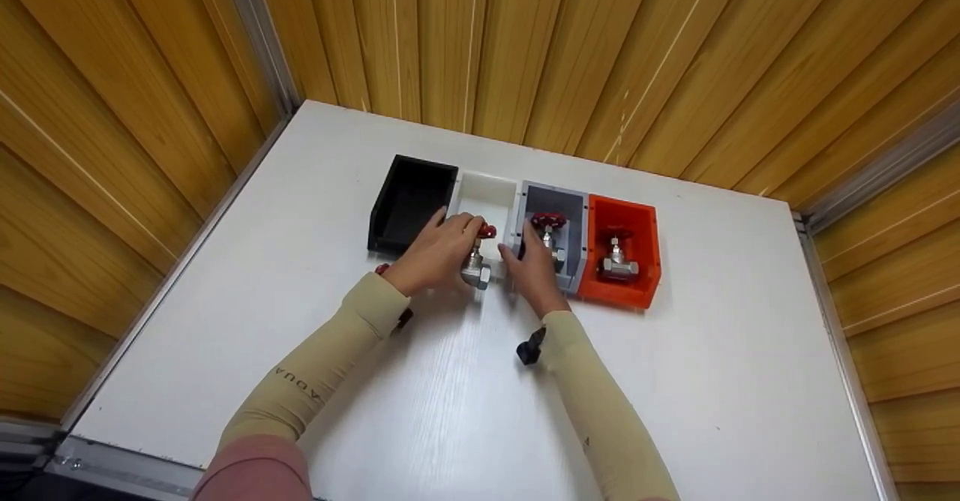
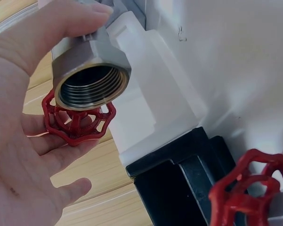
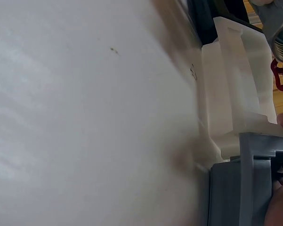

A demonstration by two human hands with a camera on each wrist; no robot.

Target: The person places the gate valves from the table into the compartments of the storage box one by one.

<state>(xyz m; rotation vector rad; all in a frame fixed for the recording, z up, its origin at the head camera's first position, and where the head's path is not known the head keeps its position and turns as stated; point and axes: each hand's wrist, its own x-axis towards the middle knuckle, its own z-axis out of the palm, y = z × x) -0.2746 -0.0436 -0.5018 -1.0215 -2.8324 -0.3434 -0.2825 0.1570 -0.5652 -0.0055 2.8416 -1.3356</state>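
While the left hand (image 1: 441, 253) grips a valve (image 1: 476, 273), the right hand (image 1: 535, 270) spreads. It straddles the gray bin (image 1: 562, 201)'s nine-o'clock edge.

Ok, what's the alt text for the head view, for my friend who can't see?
A person's left hand holds a red-wheeled metal valve near a white bin. The right hand is at a gray bin with another valve inside. A black bin and orange bin end the row.
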